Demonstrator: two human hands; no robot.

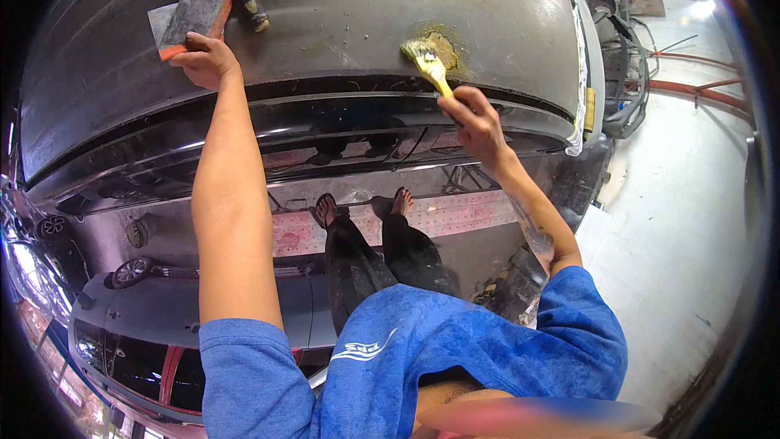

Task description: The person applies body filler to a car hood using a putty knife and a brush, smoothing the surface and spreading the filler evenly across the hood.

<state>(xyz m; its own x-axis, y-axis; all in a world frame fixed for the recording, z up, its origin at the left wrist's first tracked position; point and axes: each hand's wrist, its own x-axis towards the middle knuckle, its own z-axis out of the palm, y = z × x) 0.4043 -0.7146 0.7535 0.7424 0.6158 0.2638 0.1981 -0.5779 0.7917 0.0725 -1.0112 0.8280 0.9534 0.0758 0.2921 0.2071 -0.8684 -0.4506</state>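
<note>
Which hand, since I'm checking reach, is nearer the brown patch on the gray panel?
Right. The right hand, holding a brush, is just this side of the brown patch; the left hand is well to its left.

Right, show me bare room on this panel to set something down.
The grey panel is mostly bare between the dark stubby thing and the brush, and between the stained patch and white edging. Crowded: around the left hand and flat plates.

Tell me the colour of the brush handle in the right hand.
The brush handle is yellow where it shows; the head view shows it best.
</note>
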